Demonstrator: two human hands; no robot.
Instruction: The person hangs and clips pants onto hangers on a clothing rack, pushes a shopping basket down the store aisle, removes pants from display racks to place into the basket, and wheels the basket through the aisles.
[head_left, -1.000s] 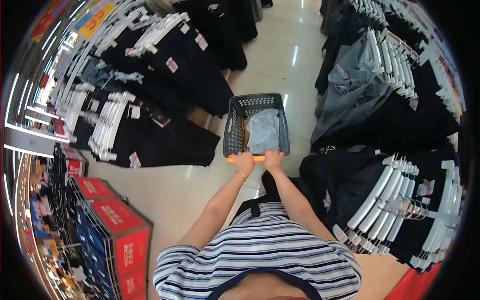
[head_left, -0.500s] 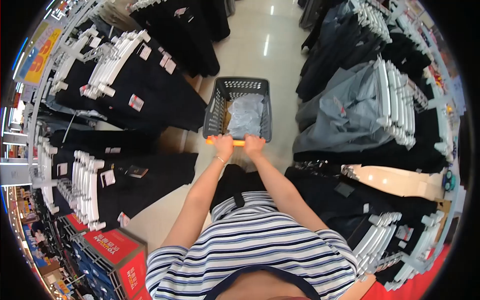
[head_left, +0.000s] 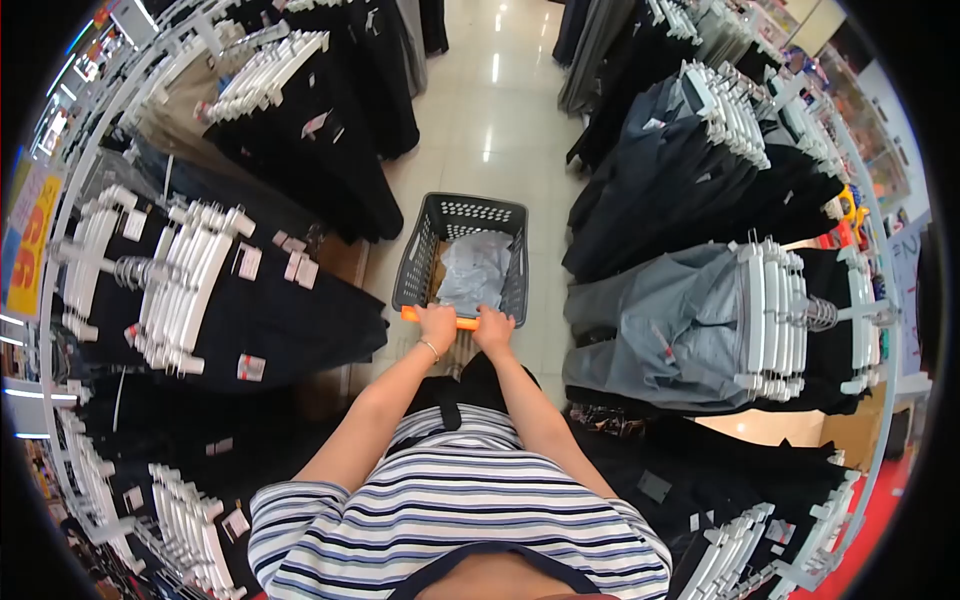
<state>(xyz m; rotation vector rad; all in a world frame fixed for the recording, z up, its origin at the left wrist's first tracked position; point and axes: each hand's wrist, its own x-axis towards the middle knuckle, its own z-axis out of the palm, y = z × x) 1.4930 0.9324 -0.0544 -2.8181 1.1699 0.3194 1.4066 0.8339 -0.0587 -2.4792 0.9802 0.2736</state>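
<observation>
Both of my hands are wrapped around the orange handle (head_left: 466, 323) of a dark grey shopping basket. My left hand (head_left: 436, 325) grips near the handle's left part, with a thin bracelet on that wrist. My right hand (head_left: 493, 329) holds it farther right, a short gap from the left. The basket (head_left: 403, 255) has perforated walls and stands in front of me over the aisle floor. Inside lies a crumpled, translucent plastic bag (head_left: 476, 268), with something brown at its left side. Whatever carries the basket underneath is hidden.
Clothing racks line both sides of the aisle. Black trousers (head_left: 270, 310) hang on white hangers at the left, close to the basket. Grey trousers (head_left: 665, 325) hang at the right, with dark ones (head_left: 670, 190) beyond. The shiny tiled floor (head_left: 485, 110) runs ahead between them.
The racks on both sides have slid backward in view as I moved forward along the aisle. The basket sits slightly lower and more left in view; both hands keep their hold.
</observation>
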